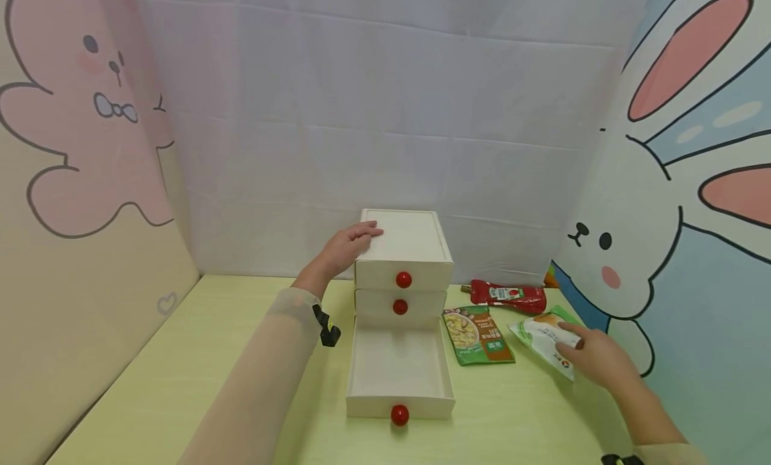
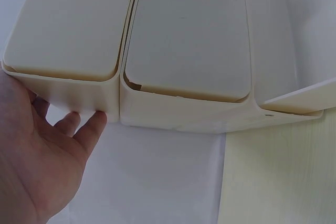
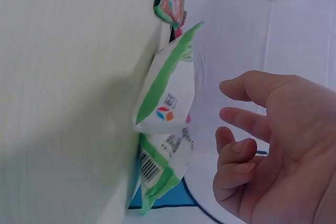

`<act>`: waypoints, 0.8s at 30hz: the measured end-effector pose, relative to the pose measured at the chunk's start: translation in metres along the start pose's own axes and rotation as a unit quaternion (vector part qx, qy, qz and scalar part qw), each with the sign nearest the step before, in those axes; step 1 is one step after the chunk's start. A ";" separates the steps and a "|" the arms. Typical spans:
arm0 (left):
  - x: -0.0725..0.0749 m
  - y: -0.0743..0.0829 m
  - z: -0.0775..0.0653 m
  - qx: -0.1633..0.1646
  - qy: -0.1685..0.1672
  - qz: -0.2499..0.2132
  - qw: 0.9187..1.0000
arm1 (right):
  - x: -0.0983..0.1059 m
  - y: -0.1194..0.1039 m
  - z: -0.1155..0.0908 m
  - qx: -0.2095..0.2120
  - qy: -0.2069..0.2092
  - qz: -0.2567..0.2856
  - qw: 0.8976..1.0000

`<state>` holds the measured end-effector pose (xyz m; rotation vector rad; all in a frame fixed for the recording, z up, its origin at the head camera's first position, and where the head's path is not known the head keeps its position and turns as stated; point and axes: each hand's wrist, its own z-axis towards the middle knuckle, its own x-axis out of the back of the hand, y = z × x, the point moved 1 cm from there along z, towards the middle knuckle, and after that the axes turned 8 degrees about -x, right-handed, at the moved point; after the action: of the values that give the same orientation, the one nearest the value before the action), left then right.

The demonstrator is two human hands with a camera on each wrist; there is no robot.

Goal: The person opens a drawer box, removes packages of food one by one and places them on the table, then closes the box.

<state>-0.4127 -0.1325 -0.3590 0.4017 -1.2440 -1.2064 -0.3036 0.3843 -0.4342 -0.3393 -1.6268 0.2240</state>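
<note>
A white three-tier drawer unit point(image 1: 402, 237) with round red knobs stands on the table, its bottom drawer point(image 1: 397, 364) pulled out and bare inside. My left hand point(image 1: 348, 249) rests at the unit's top left edge. In the left wrist view, fingers point(image 2: 90, 132) of that hand lie against its side wall. Over on the right, my right hand point(image 1: 599, 358) hovers close to a white and green packet point(image 1: 545, 338). The right wrist view shows a gap between the fingers point(image 3: 244, 88) and this packet point(image 3: 170, 93), with nothing held.
A green and brown food pouch point(image 1: 478, 334) lies right beside the drawer unit. Behind it is a red sauce pouch point(image 1: 508, 296) with a spout. Another white and green packet point(image 3: 163, 163) shows in the right wrist view. A white cloth backdrop point(image 1: 385, 117) closes the rear.
</note>
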 end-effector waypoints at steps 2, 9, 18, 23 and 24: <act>0.000 0.000 0.000 -0.001 -0.001 0.002 1.000 | 0.000 -0.008 -0.002 0.011 0.010 0.001 1.000; 0.000 0.001 -0.001 0.003 0.000 0.003 1.000 | -0.003 -0.041 -0.012 0.052 0.032 0.028 0.998; 0.000 0.002 0.000 0.003 -0.002 0.005 1.000 | -0.012 -0.096 -0.034 0.097 0.025 0.063 0.993; 0.000 0.001 0.000 0.002 -0.003 0.009 1.000 | -0.019 -0.125 -0.045 0.112 0.003 0.068 0.991; 0.000 0.001 0.000 0.002 -0.003 0.009 1.000 | -0.020 -0.130 -0.048 0.117 0.003 0.066 0.991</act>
<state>-0.4121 -0.1322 -0.3576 0.3885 -1.2523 -1.1903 -0.2660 0.2527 -0.4042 -0.2678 -1.5534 0.5100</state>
